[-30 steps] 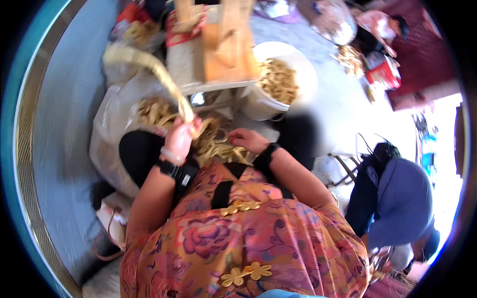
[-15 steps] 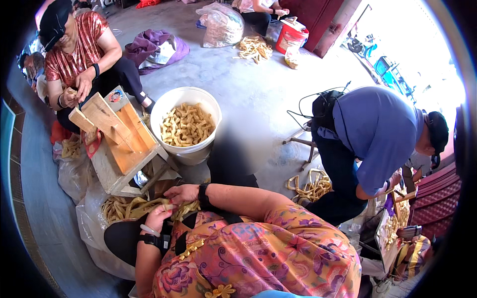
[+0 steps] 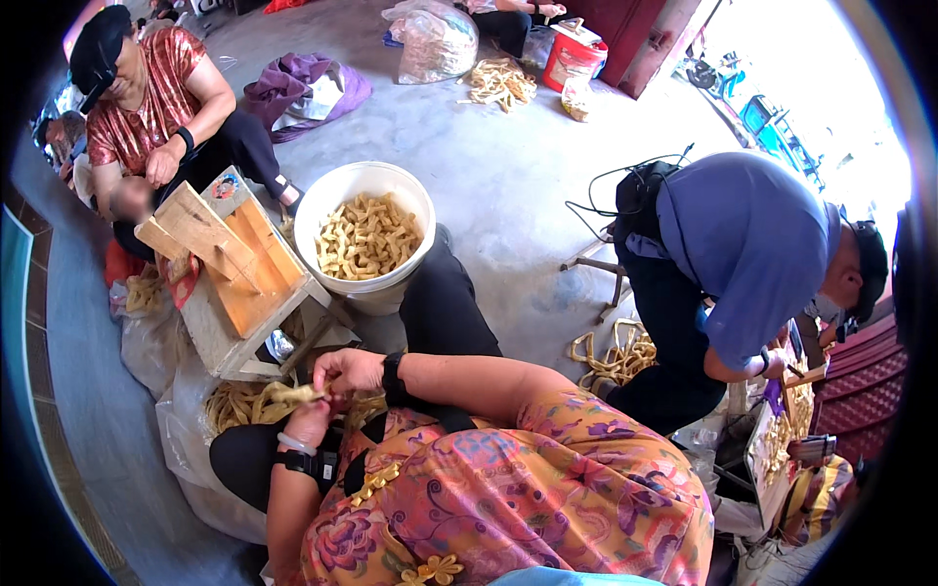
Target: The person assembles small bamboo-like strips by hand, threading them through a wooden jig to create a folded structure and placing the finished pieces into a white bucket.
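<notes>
Right hand (image 3: 350,372) has a yellowish strip (image 3: 287,393) pinched just above the lap, long axis roughly sideways, free end pointing left over a strip pile (image 3: 233,406). Left hand (image 3: 307,426) is right there too, can't tell its grip. White bucket (image 3: 412,200) farther out.

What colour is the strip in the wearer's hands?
The strip is yellowish tan; the head view shows it.

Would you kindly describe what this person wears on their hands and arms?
The left hand has a pale bangle and a black strap with a boxy black unit. The right hand has a black wristband. Neither is gloved. The orange floral top has short sleeves.
</notes>
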